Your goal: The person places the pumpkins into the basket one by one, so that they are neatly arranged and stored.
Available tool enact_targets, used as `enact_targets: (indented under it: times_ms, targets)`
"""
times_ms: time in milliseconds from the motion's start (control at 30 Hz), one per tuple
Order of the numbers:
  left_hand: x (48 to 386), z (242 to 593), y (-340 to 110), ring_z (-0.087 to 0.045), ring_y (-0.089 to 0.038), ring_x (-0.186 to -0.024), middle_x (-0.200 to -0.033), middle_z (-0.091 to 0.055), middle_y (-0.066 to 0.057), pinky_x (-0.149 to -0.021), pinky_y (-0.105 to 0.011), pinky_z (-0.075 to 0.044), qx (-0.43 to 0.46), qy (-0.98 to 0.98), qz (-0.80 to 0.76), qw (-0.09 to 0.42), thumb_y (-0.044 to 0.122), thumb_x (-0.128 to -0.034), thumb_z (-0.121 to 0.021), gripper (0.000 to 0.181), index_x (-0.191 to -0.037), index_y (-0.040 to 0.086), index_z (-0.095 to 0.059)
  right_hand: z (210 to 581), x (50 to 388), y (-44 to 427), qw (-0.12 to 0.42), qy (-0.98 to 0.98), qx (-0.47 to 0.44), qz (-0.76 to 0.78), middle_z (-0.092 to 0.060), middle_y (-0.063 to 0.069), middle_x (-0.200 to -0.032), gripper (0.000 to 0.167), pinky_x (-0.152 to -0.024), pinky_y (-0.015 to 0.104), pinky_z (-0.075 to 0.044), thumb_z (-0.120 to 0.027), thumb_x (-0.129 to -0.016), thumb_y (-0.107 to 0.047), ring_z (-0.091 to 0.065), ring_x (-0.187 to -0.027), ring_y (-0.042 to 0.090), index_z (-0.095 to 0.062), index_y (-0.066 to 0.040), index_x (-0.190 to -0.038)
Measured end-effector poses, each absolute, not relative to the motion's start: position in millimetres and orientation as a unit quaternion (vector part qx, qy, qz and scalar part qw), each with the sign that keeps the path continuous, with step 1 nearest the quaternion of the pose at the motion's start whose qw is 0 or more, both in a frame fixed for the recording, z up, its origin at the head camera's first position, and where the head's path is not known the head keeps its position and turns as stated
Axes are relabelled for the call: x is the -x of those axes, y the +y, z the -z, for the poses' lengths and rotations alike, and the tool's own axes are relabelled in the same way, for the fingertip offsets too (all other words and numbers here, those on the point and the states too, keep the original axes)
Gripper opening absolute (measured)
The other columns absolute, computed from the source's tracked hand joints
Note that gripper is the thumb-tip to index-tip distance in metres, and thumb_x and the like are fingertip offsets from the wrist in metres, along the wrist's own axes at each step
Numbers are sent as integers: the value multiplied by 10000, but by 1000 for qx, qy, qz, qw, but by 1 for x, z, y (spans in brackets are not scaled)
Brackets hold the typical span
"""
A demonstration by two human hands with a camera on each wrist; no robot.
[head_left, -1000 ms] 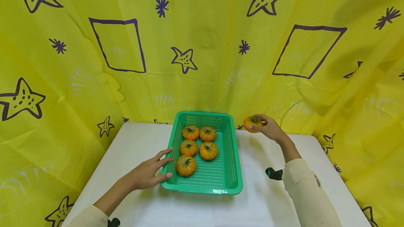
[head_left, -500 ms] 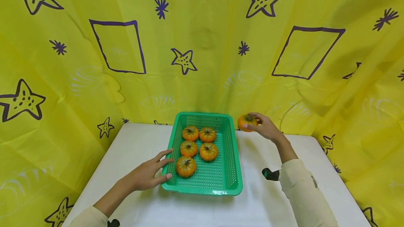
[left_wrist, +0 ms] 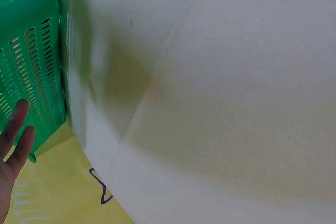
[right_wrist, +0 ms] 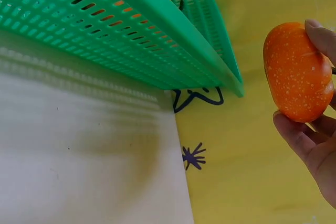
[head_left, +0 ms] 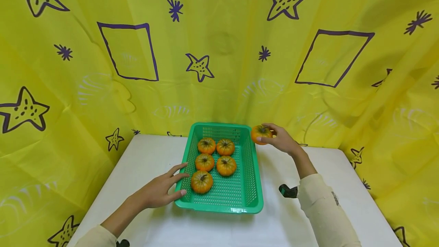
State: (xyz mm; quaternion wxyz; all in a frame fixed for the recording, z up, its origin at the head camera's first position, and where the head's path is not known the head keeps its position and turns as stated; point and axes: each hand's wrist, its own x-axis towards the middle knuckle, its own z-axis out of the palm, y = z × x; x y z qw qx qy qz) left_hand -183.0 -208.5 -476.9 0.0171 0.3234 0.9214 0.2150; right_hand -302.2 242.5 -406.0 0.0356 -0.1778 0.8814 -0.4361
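A green plastic basket (head_left: 253, 186) stands on the white table, with several small orange pumpkins (head_left: 226, 166) grouped in its left and back part. My right hand (head_left: 283, 140) grips another pumpkin (head_left: 261, 135) at the basket's back right corner, raised above the table. In the right wrist view the thumb and fingers clasp this speckled orange pumpkin (right_wrist: 296, 72) from both sides, higher than the basket's rim (right_wrist: 173, 30). My left hand (head_left: 159, 188) rests on the basket's left rim, its fingers spread. In the left wrist view two fingertips (left_wrist: 22, 109) show against the perforated wall (left_wrist: 37, 66).
A yellow curtain (head_left: 226, 98) with purple stars and frames drawn on it hangs behind and on both sides of the table (head_left: 147, 151). Bare white tabletop lies left and right of the basket. Dark wrist gear (head_left: 288, 191) sits by the right sleeve.
My right hand has moved left with the pumpkin, from beyond the basket's right side to its back right corner. The left hand and the pumpkins in the basket have kept their places.
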Motion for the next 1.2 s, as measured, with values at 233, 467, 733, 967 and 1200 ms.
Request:
enact_targets:
  times_ms: [233, 467, 733, 967, 1200]
  targets:
    - [184, 479, -209, -607, -319, -1257, -1641, -283, -42, -928, -519, -541, -325, 922, -212, 15, 527, -1002, -536, 565, -1449, 180, -521, 415, 309, 233, 53, 879, 179, 440, -501, 240, -1430, 643, -907, 441, -522, -724, -930, -268, -512, -1255, 450, -462, -53, -1476]
    - [185, 479, -210, -603, -311, -1263, -1643, -282, -34, -938, -519, -537, -326, 921, -212, 13, 530, -1003, -532, 561, -1446, 186, -523, 416, 309, 221, 54, 880, 187, 433, -526, 216, -1416, 661, -946, 498, -507, -743, -914, -288, -513, -1258, 427, -472, -73, -1476]
    - [184, 479, -209, -616, -303, -1247, -1643, -283, -41, -927, -507, -544, -329, 920, -210, 10, 531, -1005, -529, 558, -1445, 187, -522, 419, 312, 211, 65, 876, 190, 439, -511, 221, -1429, 682, -958, 520, -497, -737, -920, -284, -491, -1276, 430, -443, -68, -1496]
    - [185, 480, -210, -610, -312, -1252, -1643, -281, -38, -930, -514, -541, -327, 921, -211, 13, 531, -1004, -531, 568, -1450, 181, -519, 420, 311, 198, 81, 873, 182, 445, -486, 238, -1437, 700, -996, 528, -492, -730, -923, -300, -451, -1330, 445, -418, -34, -1490]
    - [185, 481, -210, -611, -314, -1252, -1644, -280, -33, -932, -512, -541, -328, 921, -211, 12, 542, -1004, -522, 576, -1454, 184, -516, 424, 312, 187, 84, 877, 180, 438, -516, 226, -1407, 731, -978, 509, -494, -732, -907, -330, -472, -1301, 424, -417, -45, -1501]
